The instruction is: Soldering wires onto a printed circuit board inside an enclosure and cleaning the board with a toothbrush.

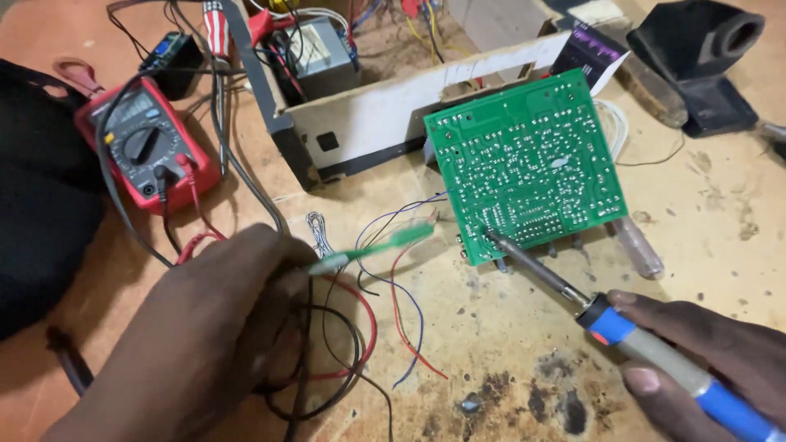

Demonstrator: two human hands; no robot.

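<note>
Head view: our right hand (704,352) wraps its grip around a blue-handled soldering iron (606,323), tip on the green printed circuit board (528,164) at centre frame. Our left hand (196,336) pinches a thin green strip (377,245) above the scorched wooden worktop (720,213).

Warm, even light is falling on the workbench (508,327) from above, leaving only soft, short shadows under the left hand (205,327) and the tangled wires (360,327). The green circuit board (528,164) is showing sharp and bright, its solder points glinting faintly. The right hand (704,352) is blurring slightly near the frame's corner, and the far clutter is softening and bending a little toward the edges.
</note>
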